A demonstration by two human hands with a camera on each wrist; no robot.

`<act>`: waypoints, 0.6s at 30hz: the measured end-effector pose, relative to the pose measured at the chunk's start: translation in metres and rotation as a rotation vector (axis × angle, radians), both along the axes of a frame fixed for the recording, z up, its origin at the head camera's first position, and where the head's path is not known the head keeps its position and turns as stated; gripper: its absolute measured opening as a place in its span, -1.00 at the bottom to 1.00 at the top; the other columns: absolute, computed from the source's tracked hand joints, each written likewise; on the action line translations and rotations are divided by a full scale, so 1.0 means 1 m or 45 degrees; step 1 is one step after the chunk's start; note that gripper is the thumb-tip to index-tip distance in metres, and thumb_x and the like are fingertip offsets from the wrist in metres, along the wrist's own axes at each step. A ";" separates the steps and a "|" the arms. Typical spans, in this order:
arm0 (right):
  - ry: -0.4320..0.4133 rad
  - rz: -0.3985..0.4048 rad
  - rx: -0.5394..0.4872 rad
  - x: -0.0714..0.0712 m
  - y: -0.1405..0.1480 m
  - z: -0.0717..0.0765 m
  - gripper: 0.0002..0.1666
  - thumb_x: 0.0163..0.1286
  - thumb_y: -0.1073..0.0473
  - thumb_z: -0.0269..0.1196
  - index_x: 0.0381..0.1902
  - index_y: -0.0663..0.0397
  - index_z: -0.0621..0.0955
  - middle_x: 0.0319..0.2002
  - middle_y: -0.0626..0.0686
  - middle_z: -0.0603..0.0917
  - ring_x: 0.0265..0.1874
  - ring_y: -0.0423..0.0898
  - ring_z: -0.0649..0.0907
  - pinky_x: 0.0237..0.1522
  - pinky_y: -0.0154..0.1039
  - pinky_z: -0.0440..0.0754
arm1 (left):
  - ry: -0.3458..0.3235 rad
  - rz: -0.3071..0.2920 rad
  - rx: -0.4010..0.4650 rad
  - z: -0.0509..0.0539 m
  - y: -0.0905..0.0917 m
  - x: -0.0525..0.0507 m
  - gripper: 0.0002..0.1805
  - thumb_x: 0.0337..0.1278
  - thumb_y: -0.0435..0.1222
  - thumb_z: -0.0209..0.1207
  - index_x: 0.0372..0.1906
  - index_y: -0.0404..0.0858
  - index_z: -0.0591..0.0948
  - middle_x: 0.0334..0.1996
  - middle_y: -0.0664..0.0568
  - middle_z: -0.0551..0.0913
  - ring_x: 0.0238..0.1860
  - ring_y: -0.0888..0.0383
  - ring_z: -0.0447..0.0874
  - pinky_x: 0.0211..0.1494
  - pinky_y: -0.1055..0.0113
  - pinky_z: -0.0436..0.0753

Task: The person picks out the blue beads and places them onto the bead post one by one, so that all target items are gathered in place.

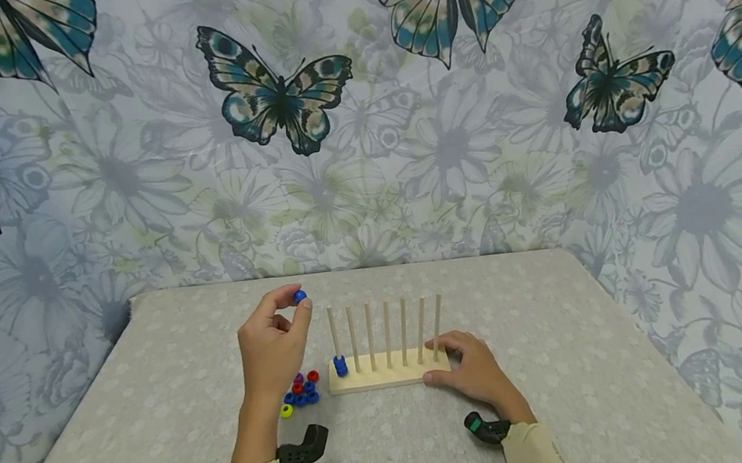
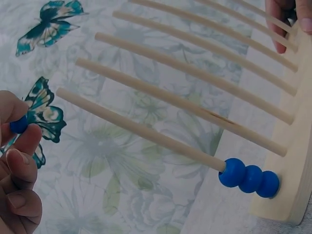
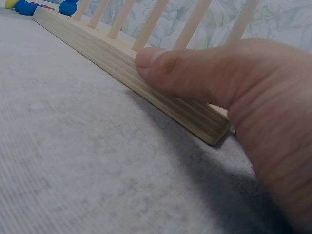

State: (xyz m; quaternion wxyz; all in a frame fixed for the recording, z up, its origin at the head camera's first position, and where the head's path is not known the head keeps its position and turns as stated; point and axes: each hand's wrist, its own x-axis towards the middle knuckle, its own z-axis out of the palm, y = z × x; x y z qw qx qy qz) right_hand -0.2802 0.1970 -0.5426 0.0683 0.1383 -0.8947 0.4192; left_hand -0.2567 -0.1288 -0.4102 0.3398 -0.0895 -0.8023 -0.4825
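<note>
My left hand (image 1: pixel 275 352) pinches a blue bead (image 1: pixel 299 296) between thumb and index finger, raised above and left of the pegs. The wooden peg stand (image 1: pixel 381 380) has a row of several upright pegs. Three blue beads (image 2: pixel 249 179) are stacked at the foot of its leftmost peg, and the other pegs carry none. With the thumb along the front edge and the fingers behind, my right hand (image 1: pixel 472 371) grips the stand's right end. In the left wrist view, the held bead (image 2: pixel 18 125) is partly covered by fingers, apart from the peg's tip.
Loose beads lie on the table left of the stand, below the left hand: several blue ones (image 1: pixel 300 400), a yellow one (image 1: pixel 286 411), red ones (image 1: pixel 313 376) and a purple one. A light patterned cloth (image 1: pixel 531 304) covers the table. A butterfly-print backdrop (image 1: pixel 364 185) hangs behind it.
</note>
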 end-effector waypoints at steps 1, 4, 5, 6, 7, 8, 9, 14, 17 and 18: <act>0.000 0.001 0.002 0.000 0.000 0.000 -0.38 -0.09 -0.32 0.58 -0.02 -0.45 0.69 0.01 -0.36 0.66 0.06 -0.19 0.58 0.28 0.05 0.41 | -0.002 -0.005 -0.005 0.000 0.001 0.000 -0.72 0.28 -0.16 0.30 0.06 -0.02 0.69 -0.20 0.17 0.72 -0.69 0.22 0.41 -0.66 0.37 0.41; -0.001 0.005 0.005 0.000 0.000 0.001 -0.37 -0.09 -0.33 0.57 -0.01 -0.42 0.69 0.01 -0.37 0.66 0.04 -0.21 0.59 0.22 0.00 0.46 | 0.003 -0.021 -0.019 0.000 0.003 -0.001 -0.73 0.28 -0.16 0.30 0.06 -0.04 0.69 -0.20 0.16 0.72 -0.70 0.23 0.41 -0.67 0.37 0.40; -0.002 0.006 0.003 0.000 0.000 0.001 -0.36 -0.09 -0.33 0.57 -0.01 -0.40 0.69 0.01 -0.37 0.65 0.04 -0.22 0.58 0.21 -0.01 0.47 | 0.000 -0.029 -0.017 0.000 0.004 -0.001 -0.73 0.28 -0.17 0.30 0.06 -0.03 0.69 -0.20 0.16 0.73 -0.71 0.23 0.41 -0.68 0.37 0.39; -0.004 0.005 0.003 0.000 0.000 0.001 -0.36 -0.09 -0.33 0.57 -0.01 -0.39 0.69 0.01 -0.37 0.65 0.04 -0.22 0.58 0.20 -0.01 0.47 | -0.004 -0.037 -0.016 0.001 0.006 -0.001 -0.73 0.28 -0.17 0.31 0.06 -0.03 0.69 -0.20 0.16 0.73 -0.70 0.23 0.41 -0.68 0.37 0.39; -0.006 0.004 0.004 0.000 0.000 0.001 -0.35 -0.09 -0.33 0.57 -0.01 -0.38 0.69 0.02 -0.37 0.65 0.04 -0.22 0.58 0.20 -0.02 0.47 | -0.009 -0.043 -0.019 0.001 0.007 -0.001 -0.73 0.28 -0.17 0.30 0.06 -0.03 0.69 -0.20 0.16 0.73 -0.70 0.23 0.41 -0.67 0.37 0.40; -0.009 0.002 0.002 0.000 0.000 0.001 -0.36 -0.09 -0.33 0.57 -0.01 -0.38 0.69 0.02 -0.38 0.65 0.05 -0.22 0.58 0.21 -0.02 0.47 | -0.015 -0.049 -0.022 0.001 0.009 -0.001 -0.73 0.28 -0.17 0.30 0.06 -0.03 0.69 -0.20 0.16 0.73 -0.70 0.23 0.41 -0.66 0.37 0.40; -0.014 0.002 0.002 0.000 0.000 0.001 -0.35 -0.08 -0.33 0.57 -0.01 -0.37 0.69 0.02 -0.37 0.65 0.05 -0.22 0.58 0.22 -0.01 0.47 | -0.021 -0.055 -0.024 0.002 0.010 -0.001 -0.73 0.28 -0.17 0.30 0.06 -0.03 0.69 -0.20 0.16 0.73 -0.69 0.23 0.42 -0.66 0.37 0.41; -0.026 0.002 -0.001 0.001 0.000 0.002 -0.35 -0.08 -0.32 0.57 0.00 -0.36 0.69 0.02 -0.37 0.65 0.06 -0.22 0.58 0.22 -0.02 0.47 | -0.039 -0.073 -0.045 0.001 0.014 0.000 -0.74 0.29 -0.17 0.29 0.06 -0.04 0.69 -0.21 0.15 0.72 -0.67 0.22 0.41 -0.63 0.37 0.43; -0.021 0.006 -0.007 0.001 0.000 0.001 -0.35 -0.08 -0.31 0.57 0.00 -0.34 0.70 0.02 -0.37 0.65 0.06 -0.22 0.59 0.20 -0.03 0.49 | -0.039 -0.084 -0.054 0.001 0.016 0.000 -0.73 0.30 -0.15 0.28 0.06 -0.03 0.69 -0.22 0.15 0.71 -0.67 0.22 0.40 -0.62 0.36 0.44; -0.019 0.008 -0.008 0.001 0.000 0.002 -0.35 -0.08 -0.31 0.57 0.00 -0.34 0.70 0.02 -0.37 0.65 0.06 -0.22 0.59 0.20 -0.03 0.49 | -0.041 -0.086 -0.057 0.000 0.016 0.000 -0.73 0.30 -0.15 0.28 0.06 -0.03 0.69 -0.22 0.15 0.70 -0.67 0.23 0.40 -0.62 0.36 0.44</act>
